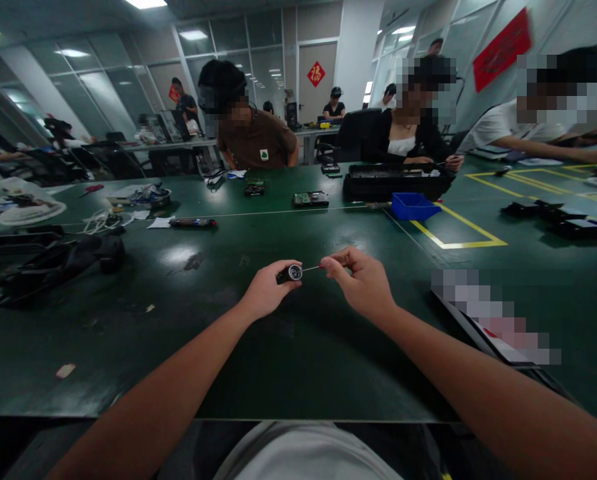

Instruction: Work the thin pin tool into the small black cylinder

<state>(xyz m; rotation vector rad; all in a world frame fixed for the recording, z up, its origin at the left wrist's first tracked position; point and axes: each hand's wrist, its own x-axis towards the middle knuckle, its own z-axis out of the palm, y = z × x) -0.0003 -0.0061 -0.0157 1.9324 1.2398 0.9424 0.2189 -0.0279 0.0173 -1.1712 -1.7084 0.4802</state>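
"Black and stubby, the cylinder with a silvery round rim (289, 273) sits in the person's left hand (264, 294), above the glossy dark green tabletop (323, 357). How are those fingers set?"

"The left thumb and fingers grasp its dark side, leaving the rim uncovered and turned toward the right hand (365, 283)."

"And what does that one hold?"

"Thumb and forefinger pinch a thin, straight, metallic shaft (311, 269) at its right end. Its other end reaches the rim; whether it goes inside is too small to tell. There's a red spot (322, 266) at the fingertips, but I can't say if it's a handle."

"How would the cylinder handle?"

"Light, I'd judge, since one hand carries it easily, and stiff-walled. If the dark side is smooth plastic, it may be slippery and could roll in the grip."

"So where to take hold?"

"Around the dark side, thumb opposite fingers, clear of the rim. The small parts inside that end look like the fragile bit."

"And the shaft?"

"Stiff but slim, I'd guess; a gentle pinch near the right end suits it."
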